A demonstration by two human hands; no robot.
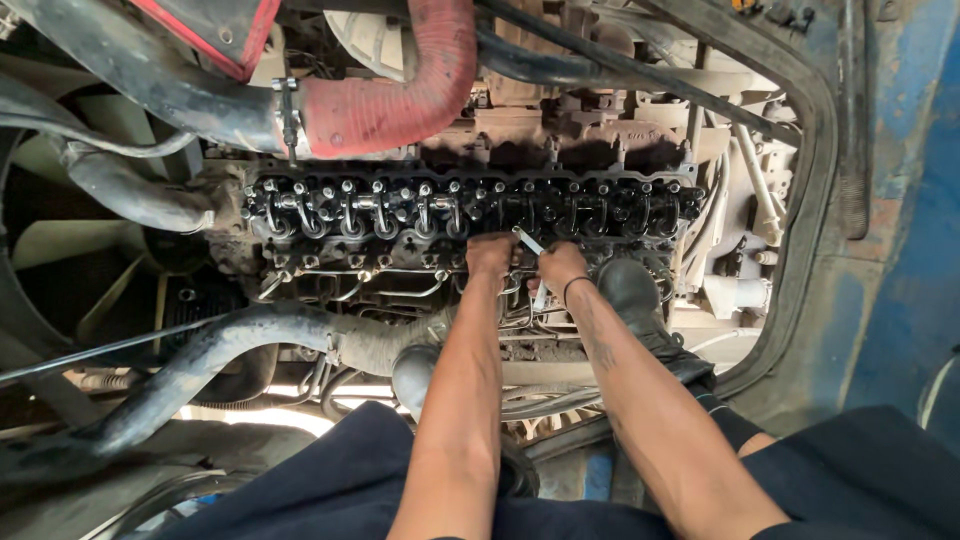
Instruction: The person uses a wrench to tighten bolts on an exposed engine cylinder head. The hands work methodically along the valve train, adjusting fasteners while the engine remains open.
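Note:
I look down on an open engine with its black, oily cylinder head point(470, 205) and a row of rocker arms exposed. My left hand point(490, 255) rests with curled fingers on the near edge of the head, at the thin metal fuel pipes point(400, 290). My right hand point(560, 265), with a dark band at the wrist, is closed around a slim shiny metal tool point(530, 242) whose tip points at the head's edge. Both hands sit close together, almost touching.
A red ribbed hose point(400, 90) with a metal clamp curves above the head. A thick black hose point(230, 345) crosses at lower left, beside fan blades point(70, 240). My black boots point(635, 300) stand on engine parts. The blue cab edge point(900, 250) is at right.

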